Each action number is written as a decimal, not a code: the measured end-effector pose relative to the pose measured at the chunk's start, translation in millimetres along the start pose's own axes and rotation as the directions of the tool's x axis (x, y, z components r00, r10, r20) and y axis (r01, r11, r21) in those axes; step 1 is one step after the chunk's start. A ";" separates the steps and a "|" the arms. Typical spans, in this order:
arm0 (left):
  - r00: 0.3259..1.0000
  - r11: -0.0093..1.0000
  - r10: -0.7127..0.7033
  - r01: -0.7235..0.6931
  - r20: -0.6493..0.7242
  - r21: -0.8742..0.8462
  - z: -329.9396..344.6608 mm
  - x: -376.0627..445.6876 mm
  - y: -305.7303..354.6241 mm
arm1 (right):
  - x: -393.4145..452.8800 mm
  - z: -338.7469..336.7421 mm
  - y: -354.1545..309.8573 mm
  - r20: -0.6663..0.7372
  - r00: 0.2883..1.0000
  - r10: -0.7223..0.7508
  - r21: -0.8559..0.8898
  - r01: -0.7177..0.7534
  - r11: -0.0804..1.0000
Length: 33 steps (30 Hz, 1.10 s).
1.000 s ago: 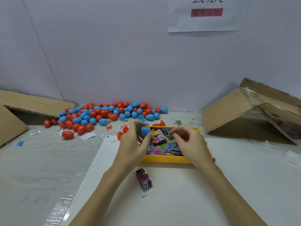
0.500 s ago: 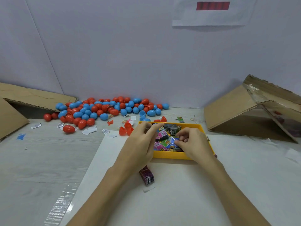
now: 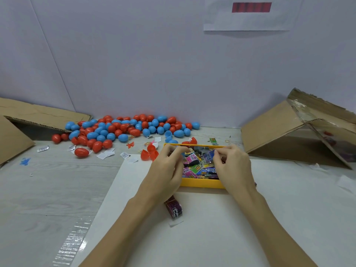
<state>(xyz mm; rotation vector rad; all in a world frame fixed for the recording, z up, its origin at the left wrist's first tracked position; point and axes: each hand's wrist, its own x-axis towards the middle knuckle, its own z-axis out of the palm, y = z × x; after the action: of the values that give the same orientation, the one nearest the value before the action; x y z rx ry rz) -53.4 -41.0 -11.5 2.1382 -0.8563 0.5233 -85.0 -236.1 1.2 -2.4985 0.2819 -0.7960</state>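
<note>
Right hand (image 3: 233, 166) pinched a packet (image 3: 210, 154) over the tray (image 3: 202, 183), so drops would land back inside, I guess. Left hand (image 3: 165, 170) curled; couldn't tell around what.

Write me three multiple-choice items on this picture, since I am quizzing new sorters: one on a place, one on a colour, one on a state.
1. Where does the purple bundle lie?
A. on a shelf
B. on the white sheet, in front of the yellow tray
C. on the floor

2. What colours are the heaped eggs?
A. red and blue
B. green and white
C. all yellow

3. What is the right hand doing?
A. lying flat on the sheet
B. holding a red egg
C. pinching a small packet over the tray

Answers:
1 B: the bundle sits on the sheet just short of the tray's near side.
2 A: only red and blue shells show in the heap.
3 C: thumb and fingers close on the packet above the tray.
</note>
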 end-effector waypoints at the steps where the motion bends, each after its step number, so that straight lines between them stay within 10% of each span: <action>1: 1.000 1.000 -0.017 0.017 -0.010 -0.018 0.0 0.5 0.6 | 0.6 -1.8 -0.8 -0.045 0.999 -0.024 0.009 0.024 1.000; 5: 0.987 0.980 -0.146 0.134 -0.073 -0.147 1.3 2.3 4.5 | -1.0 -6.6 -3.8 -0.149 0.989 0.014 0.263 0.026 0.964; 14: 0.961 0.930 -0.274 0.258 -0.025 -0.261 4.1 4.9 14.2 | -10.4 2.7 -20.4 0.181 0.978 0.102 0.756 -0.205 0.622; 18: 0.961 0.926 -0.252 0.207 -0.111 -0.315 -0.4 5.7 13.0 | -14.5 8.1 -24.9 0.175 0.983 0.049 0.683 -0.157 0.713; 24: 0.995 0.996 -0.021 0.029 -0.093 0.083 -5.4 2.8 4.5 | -18.2 2.1 -28.9 0.025 0.956 -0.292 0.376 0.262 0.889; 33: 0.999 0.989 0.027 -0.022 -0.030 0.149 -3.1 0.8 5.2 | -20.3 8.1 -26.7 0.056 0.969 -0.240 0.297 0.213 0.931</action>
<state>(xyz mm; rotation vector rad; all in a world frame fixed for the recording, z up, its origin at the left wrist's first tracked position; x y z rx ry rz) -56.8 -41.5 -6.5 2.2499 -0.8505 0.6501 -95.4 -203.2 -0.5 -2.3042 -0.1508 -0.7484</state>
